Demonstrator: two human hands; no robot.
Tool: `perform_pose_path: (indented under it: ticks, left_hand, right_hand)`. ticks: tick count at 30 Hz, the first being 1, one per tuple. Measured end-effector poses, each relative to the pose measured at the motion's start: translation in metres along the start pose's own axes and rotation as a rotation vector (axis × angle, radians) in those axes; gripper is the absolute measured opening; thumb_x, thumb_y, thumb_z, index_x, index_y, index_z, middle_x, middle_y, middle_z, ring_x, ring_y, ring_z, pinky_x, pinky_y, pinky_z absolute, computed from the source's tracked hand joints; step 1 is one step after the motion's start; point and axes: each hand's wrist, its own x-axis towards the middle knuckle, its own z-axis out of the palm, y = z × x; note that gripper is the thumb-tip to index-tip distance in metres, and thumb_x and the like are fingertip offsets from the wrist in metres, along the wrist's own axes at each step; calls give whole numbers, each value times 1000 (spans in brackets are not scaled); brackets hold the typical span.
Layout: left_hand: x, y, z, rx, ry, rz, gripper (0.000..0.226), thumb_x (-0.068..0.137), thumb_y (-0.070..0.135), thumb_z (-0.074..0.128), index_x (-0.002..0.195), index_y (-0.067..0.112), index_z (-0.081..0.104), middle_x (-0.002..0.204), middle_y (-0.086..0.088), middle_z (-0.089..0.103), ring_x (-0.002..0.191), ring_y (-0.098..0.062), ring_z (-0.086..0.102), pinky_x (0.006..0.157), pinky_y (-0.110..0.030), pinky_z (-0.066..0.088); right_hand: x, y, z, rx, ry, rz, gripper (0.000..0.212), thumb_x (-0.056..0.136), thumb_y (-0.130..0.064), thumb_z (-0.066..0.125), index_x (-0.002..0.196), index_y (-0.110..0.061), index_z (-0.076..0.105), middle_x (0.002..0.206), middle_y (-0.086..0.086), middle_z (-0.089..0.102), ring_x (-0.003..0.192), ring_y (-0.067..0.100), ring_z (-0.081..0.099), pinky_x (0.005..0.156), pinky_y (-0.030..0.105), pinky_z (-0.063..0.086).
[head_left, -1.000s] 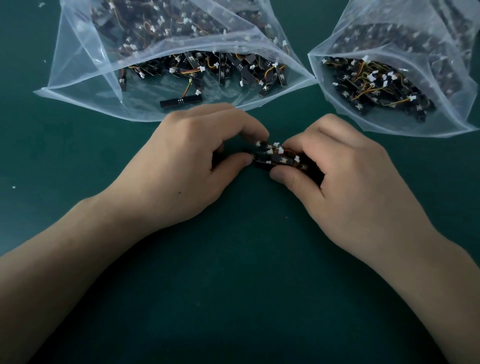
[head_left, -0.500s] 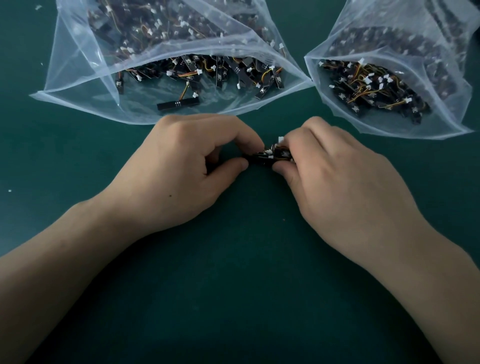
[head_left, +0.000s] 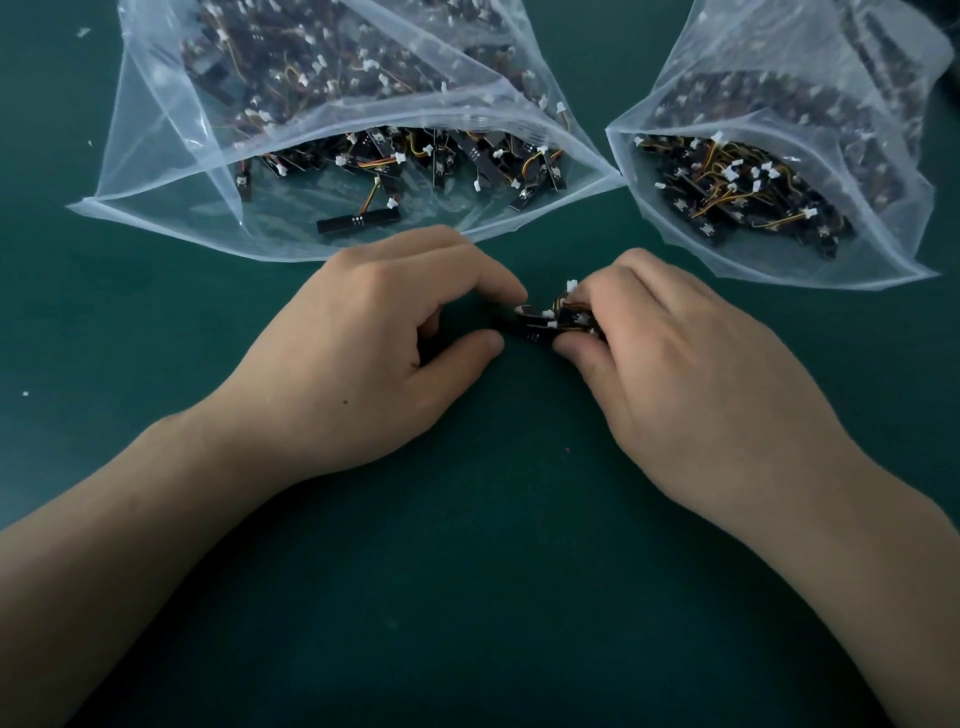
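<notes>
Fingers (head_left: 581, 354) of the right hand (head_left: 691, 374) cover most wired strips (head_left: 532, 329).

On my feed both bare forearms come in from the near edge of the worktop (head_left: 488, 597), angling toward each other. My left hand (head_left: 363, 358) lies knuckles up, forefinger and thumb curled into a pinch on one end of the bundle of parts (head_left: 537, 328), the other fingers tucked under. My right hand (head_left: 685, 379) mirrors it, fingers curled over the bundle's other end, thumb pressed beneath. The two hands' fingertips are near but apart.
</notes>
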Motion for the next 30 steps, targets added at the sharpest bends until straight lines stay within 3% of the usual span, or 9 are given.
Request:
perform_pose_path:
  ticks: [3,7,12,24,30]
  left_hand:
    - [0,0,1,-9,-5,0,25,92,22,70,116,26,73,104,11,63,74,-14,55,70,-21,43]
    - [-1,-1,1,-14,-8,-9,24,93,23,69,117,26,73,105,12,64,74,-12,54,70,-21,42]
    - [-1,-1,1,-18,-9,-17,24,93,23,69,116,26,73,106,13,64,73,-15,55,70,-21,42]
    - [-1,0,1,-15,-14,-24,23,93,23,68,116,27,73,106,13,64,74,-13,55,70,-17,40]
    - [-1,0,1,-11,-13,-22,22,93,23,69,115,26,73,107,11,65,73,-11,55,70,-18,40]
  right_hand:
    - [-1,1,-4,-8,-14,-31,29,100,-40,52,106,-13,62,99,0,54,87,25,55,58,43,50]
    - [0,-1,-3,-148,36,-66,22,99,-32,58,98,-11,59,95,4,55,79,27,53,56,34,33]
    - [-2,-1,2,-197,47,-88,14,102,-23,58,100,-9,58,94,8,54,78,28,52,59,35,31]
    - [-2,0,-1,-137,-11,-25,14,102,-19,63,97,-13,51,91,3,50,75,26,49,57,34,30]
    - [0,7,-3,-51,-6,-111,13,102,-23,55,107,-11,57,98,2,52,83,25,51,61,36,37]
